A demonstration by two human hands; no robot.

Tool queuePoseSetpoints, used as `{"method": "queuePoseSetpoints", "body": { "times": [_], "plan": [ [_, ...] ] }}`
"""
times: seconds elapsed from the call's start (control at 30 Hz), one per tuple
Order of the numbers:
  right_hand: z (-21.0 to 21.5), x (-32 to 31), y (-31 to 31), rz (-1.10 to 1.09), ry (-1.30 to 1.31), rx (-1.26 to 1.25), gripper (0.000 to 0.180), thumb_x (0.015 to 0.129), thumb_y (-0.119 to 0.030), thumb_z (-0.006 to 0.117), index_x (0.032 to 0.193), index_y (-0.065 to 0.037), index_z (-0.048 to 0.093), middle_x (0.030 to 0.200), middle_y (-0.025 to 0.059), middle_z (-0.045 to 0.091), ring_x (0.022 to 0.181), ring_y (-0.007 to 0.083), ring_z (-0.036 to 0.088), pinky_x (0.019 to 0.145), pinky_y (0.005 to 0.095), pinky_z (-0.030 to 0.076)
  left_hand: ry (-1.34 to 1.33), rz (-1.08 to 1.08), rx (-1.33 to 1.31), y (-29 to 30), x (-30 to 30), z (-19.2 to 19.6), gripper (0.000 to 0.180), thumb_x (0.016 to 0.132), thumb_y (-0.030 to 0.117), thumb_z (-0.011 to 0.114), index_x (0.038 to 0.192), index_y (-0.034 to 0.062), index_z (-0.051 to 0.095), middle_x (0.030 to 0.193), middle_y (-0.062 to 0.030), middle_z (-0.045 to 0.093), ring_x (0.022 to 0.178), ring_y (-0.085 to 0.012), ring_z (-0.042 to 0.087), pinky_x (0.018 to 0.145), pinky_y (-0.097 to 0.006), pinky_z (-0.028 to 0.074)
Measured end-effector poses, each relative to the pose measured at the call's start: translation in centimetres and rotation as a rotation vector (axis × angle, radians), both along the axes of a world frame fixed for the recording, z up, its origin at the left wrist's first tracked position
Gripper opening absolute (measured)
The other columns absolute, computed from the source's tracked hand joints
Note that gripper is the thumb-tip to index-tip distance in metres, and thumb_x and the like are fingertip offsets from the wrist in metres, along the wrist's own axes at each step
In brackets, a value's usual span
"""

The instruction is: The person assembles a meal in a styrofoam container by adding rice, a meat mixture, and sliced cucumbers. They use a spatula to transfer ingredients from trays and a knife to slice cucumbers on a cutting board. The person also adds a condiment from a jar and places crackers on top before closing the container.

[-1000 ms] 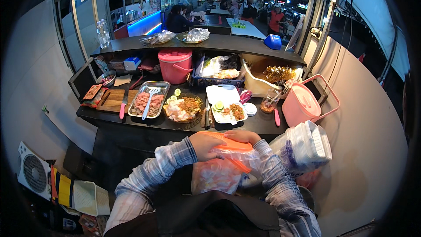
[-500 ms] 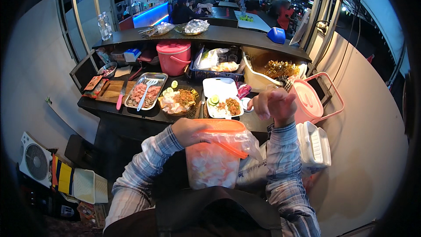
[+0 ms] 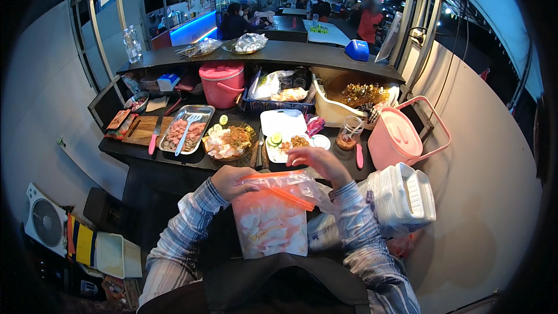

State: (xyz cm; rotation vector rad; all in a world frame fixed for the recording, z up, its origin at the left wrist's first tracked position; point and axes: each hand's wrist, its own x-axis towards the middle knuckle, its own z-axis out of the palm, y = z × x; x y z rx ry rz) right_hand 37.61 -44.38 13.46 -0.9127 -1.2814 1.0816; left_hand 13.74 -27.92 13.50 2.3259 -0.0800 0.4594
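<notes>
I hold a clear plastic bag (image 3: 270, 224) with an orange rim, full of pale crackers, upright in front of my chest. My left hand (image 3: 229, 181) grips the left side of its rim. My right hand (image 3: 317, 164) hovers over the bag's open mouth with its fingers spread, just touching the crumpled plastic at the top. Beyond the hands, on the dark counter (image 3: 174, 160), lies a white plate (image 3: 283, 125) with cucumber slices and food.
The counter holds a bowl of mixed food (image 3: 229, 139), a metal tray of sliced meat (image 3: 186, 131), a cutting board (image 3: 142, 128) and a glass jar (image 3: 349, 134). A pink lidded bucket (image 3: 222, 84) stands behind. Right: a pink cooler (image 3: 395, 136) and stacked white foam boxes (image 3: 401, 195).
The bag has come upright between my hands. My right hand rose toward the plate, then dropped back over the bag's mouth. My left hand kept its hold on the rim.
</notes>
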Motion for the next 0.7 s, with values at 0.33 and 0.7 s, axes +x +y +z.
{"method": "queuePoseSetpoints", "body": {
  "times": [0.33, 0.7],
  "plan": [
    [-4.6, -3.3, -2.7, -0.219, 0.013, -0.011, 0.044, 0.094, -0.035, 0.044, 0.105, 0.005, 0.057, 0.099, 0.0073, 0.06, 0.093, 0.0134, 0.055, 0.083, 0.0271, 0.042, 0.012, 0.027, -0.136, -1.2, 0.4, -1.6, 0.041, 0.081, 0.041, 0.061, 0.098, 0.0041, 0.061, 0.076, -0.0109, 0.064, 0.069, -0.0215, 0.065, 0.061, -0.029, 0.049],
    [-4.1, -3.5, -3.0, -0.175, 0.022, -0.035, 0.046, 0.091, -0.039, 0.048, 0.103, 0.005, 0.058, 0.098, 0.0074, 0.059, 0.091, 0.0148, 0.055, 0.082, 0.0274, 0.043, -0.03, 0.042, -0.104, -1.6, -0.1, -2.8, 0.037, 0.084, 0.04, 0.057, 0.097, 0.0048, 0.062, 0.077, -0.0098, 0.064, 0.071, -0.0224, 0.064, 0.062, -0.03, 0.049]
  ]
}}
